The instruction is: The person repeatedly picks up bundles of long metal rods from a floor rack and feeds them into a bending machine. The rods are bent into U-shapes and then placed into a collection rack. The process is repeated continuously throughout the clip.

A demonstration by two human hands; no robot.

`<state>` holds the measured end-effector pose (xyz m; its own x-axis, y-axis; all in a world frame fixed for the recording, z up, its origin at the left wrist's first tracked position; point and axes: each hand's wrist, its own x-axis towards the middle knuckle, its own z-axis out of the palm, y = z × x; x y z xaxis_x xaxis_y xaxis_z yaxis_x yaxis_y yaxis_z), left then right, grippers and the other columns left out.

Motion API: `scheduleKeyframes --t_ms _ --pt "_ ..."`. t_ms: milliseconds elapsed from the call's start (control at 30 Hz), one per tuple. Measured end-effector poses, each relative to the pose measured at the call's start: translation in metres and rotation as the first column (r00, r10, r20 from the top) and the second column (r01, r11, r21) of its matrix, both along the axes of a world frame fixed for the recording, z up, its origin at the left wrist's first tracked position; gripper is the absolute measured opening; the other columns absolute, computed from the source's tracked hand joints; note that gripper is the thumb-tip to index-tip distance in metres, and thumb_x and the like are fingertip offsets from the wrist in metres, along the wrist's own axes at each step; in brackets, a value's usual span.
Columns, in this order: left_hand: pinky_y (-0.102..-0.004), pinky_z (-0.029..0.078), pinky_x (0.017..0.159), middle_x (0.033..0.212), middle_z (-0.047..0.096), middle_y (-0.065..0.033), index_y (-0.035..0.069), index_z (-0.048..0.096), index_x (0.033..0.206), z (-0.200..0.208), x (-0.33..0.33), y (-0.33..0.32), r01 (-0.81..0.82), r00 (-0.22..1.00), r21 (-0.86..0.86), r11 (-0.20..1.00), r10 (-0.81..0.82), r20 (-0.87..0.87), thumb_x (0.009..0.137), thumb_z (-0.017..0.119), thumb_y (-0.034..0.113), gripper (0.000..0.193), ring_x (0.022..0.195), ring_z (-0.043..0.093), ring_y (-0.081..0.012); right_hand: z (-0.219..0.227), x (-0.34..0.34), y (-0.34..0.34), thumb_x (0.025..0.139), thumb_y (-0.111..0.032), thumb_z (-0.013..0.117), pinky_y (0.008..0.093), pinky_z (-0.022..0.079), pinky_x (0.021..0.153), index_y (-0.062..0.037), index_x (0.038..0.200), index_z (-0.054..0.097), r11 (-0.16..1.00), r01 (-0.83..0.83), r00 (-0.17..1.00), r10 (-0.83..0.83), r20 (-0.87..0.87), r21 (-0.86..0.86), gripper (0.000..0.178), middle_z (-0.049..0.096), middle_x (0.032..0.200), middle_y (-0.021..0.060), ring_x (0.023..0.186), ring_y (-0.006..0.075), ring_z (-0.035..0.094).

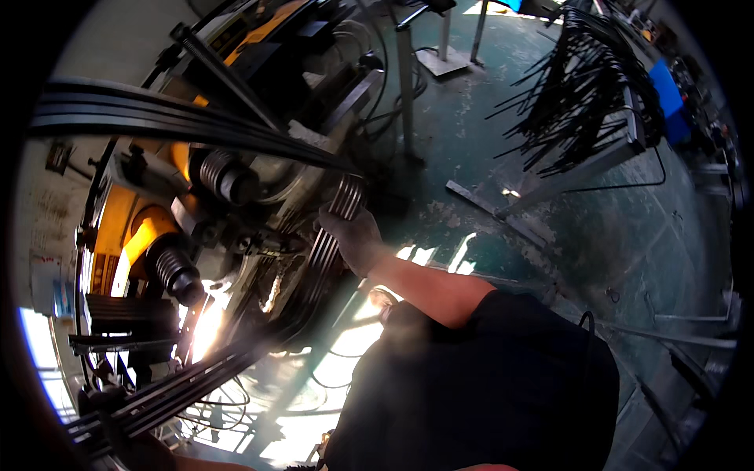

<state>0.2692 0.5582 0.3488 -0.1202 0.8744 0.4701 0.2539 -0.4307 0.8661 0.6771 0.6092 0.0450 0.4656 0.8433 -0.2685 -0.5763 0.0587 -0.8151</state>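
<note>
Bent metal bars, right hand closed round them; left hand, grip too dark to tell; best supported evenly, bundle kept flush.

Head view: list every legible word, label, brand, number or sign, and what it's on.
No readable text.
Yellow machine panel at left: small dark marks, too small to read.
Pale sheet by the left rim: too small and blurred to tell if it carries text.
</note>
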Motion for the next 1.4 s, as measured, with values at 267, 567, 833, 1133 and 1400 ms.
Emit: scheduleKeyframes --t_ms 267,567,833,1133,1400 --pt "-0.0426 0.05 0.102 0.109 0.067 -0.0186 -0.003 0.061 0.116 -0.269 0.152 -0.068 0.478 0.776 -0.368 0.798 -0.188 0.602 0.096 0.056 0.015 0.027 0.105 0.065 -0.029 -0.006 0.256 -0.254 0.097 -0.018 0.069 0.0261 0.05 0.063 -0.0031 0.108 0.065 0.696 0.717 0.568 -0.622 0.54 0.048 0.019 0.068 0.087 0.0013 0.07 0.0098 0.061" --pt "-0.053 0.044 0.109 0.123 0.064 -0.0225 -0.008 0.055 0.128 -0.401 0.412 -0.164 0.862 0.499 -0.502 -0.074 0.301 0.813 0.097 0.056 0.012 0.037 0.115 0.059 -0.0386 0.1 0.524 -0.419 0.093 -0.031 0.073 0.0426 0.054 0.085 -0.0064 0.119 0.069 0.485 0.865 -0.028 -0.213 0.977 0.131 0.036 0.075 0.102 0.0173 0.097 0.0361 0.071" --pt "-0.0468 0.055 0.092 0.116 0.067 -0.0189 -0.001 0.058 0.127 -0.301 0.688 -0.134 0.804 0.548 -0.59 0.074 -0.479 0.686 0.097 0.063 0.017 0.035 0.103 0.068 -0.033 0.068 0.774 -0.396 0.083 0.0 0.061 0.0466 0.023 0.126 -0.021 0.148 0.051 0.593 0.795 -0.39 0.334 0.858 0.131 0.068 0.046 0.156 0.0114 0.149 0.0364 0.034" --pt "-0.0325 0.051 0.1 0.132 0.063 -0.0131 -0.002 0.049 0.141 -0.203 0.949 -0.173 0.921 0.203 -0.385 0.058 -0.916 0.346 0.099 0.064 0.007 0.045 0.117 0.063 -0.0202 0.115 0.902 -0.335 0.099 -0.012 0.045 0.0597 0.039 0.112 -0.0316 0.156 0.039 0.541 0.841 -0.409 0.642 0.649 -0.005 0.061 0.048 0.157 0.0074 0.143 0.038 0.044" --pt "-0.0362 0.052 0.095 0.122 0.066 -0.0162 0.0 0.048 0.141 -0.195 1.028 -0.218 0.803 0.377 -0.564 0.191 -0.897 0.232 0.091 0.074 0.013 0.058 0.109 0.065 -0.0219 0.09 1.09 -0.295 0.103 -0.017 0.044 0.07 0.035 0.109 -0.0327 0.153 0.041 0.533 0.843 -0.464 0.649 0.603 0.074 0.053 0.048 0.152 0.0016 0.145 0.0325 0.041"
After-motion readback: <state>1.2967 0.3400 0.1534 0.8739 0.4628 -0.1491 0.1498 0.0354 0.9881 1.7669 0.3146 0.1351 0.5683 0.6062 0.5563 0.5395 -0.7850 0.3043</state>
